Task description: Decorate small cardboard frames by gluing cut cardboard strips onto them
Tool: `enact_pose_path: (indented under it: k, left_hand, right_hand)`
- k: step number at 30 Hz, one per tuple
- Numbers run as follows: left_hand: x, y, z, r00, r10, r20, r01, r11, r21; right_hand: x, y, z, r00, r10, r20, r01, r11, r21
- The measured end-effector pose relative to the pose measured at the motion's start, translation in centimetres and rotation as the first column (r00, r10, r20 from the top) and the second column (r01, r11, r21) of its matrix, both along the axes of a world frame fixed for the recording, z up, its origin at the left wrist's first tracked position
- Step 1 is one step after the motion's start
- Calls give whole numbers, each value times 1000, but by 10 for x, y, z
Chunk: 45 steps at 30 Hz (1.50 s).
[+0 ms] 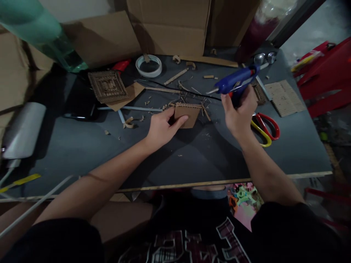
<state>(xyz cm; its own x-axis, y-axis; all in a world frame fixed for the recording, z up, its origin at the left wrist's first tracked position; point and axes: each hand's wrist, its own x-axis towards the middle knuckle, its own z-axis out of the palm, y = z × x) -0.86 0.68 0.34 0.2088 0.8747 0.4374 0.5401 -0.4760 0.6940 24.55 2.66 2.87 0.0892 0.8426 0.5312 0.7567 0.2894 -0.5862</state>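
Observation:
My left hand (163,128) pinches a small square cardboard piece (188,116) between thumb and fingers, above the middle of the dark table. A ridged strip of corrugated cardboard runs along its far edge. In my right hand (240,111) is a blue hot glue gun (236,81), gripped by the handle, its metal nozzle pointing left. The nozzle is apart from the cardboard piece. Scissors (264,129) with red and yellow handles lie beside my right wrist, partly hidden. Cardboard scraps (189,91) are scattered beyond the piece.
At the back left, a square of layered cardboard strips (108,86) lies near a roll of tape (148,66). A green bottle (44,36) and a white device (24,129) stand left. A corrugated sheet (285,96) lies right. The table's front edge (175,185) is close to my body.

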Motion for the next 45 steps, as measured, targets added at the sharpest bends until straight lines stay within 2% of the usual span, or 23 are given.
enact_pose_path:
  k: [2,4,7,10,12,15,21,26,31,45]
  left_hand:
    - [0,0,-2,999,-10,34,12,997,-79]
    - [1,0,-2,998,-19,57,23,997,-78]
    - [1,-1,3,998,-15,56,15,1000,13]
    - [1,-3,7,999,19,29,-21,994,107]
    - [1,-4,8,999,31,20,-33,992,121]
    - [0,-5,8,999,22,30,-25,994,106]
    - [0,-4,7,999,23,31,-26,995,100]
    - [1,-4,7,999,10,48,-15,994,111]
    - [1,-4,7,999,18,51,-23,994,103]
    - [1,-5,6,997,37,65,-42,996,75]
  right_hand:
    - [-2,-4,-4,999,7,35,-10,996,93]
    - [-1,-1,-9,996,20,82,-32,988,153]
    - [0,5,-13,992,31,119,-55,977,206]
    - [1,5,-12,992,-7,127,-23,971,239]
    - [0,3,-10,992,-21,123,-9,972,233]
    - [-2,1,-9,992,30,125,-56,977,207]
    - [-3,2,-13,994,38,101,-47,995,84]
    - [-3,1,-15,991,-26,133,11,994,112]
    - [0,2,-22,994,32,103,-36,999,41]
    - [1,1,-20,990,45,130,-57,994,89]
